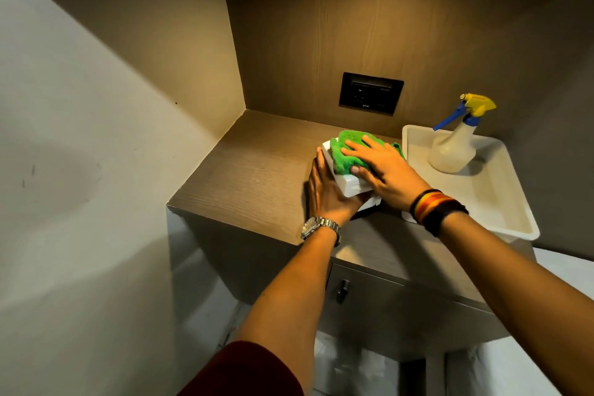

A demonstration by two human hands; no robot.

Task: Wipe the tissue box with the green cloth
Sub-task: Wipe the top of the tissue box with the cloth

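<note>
A white tissue box [350, 185] lies on the wooden bedside counter [250, 167], slightly tilted. My left hand [324, 193] clasps its left side and near corner. The green cloth [347, 151] is bunched on top of the box. My right hand [382, 170] lies flat on the cloth with fingers spread, pressing it onto the box top. Most of the box's upper face is hidden under the cloth and hand.
A white plastic tray [501, 212] sits to the right, overhanging the counter's front, with a spray bottle [456, 148] standing in it. A black socket panel [369, 93] is on the back wall. A wall closes the left side; a drawer handle [342, 291] is below.
</note>
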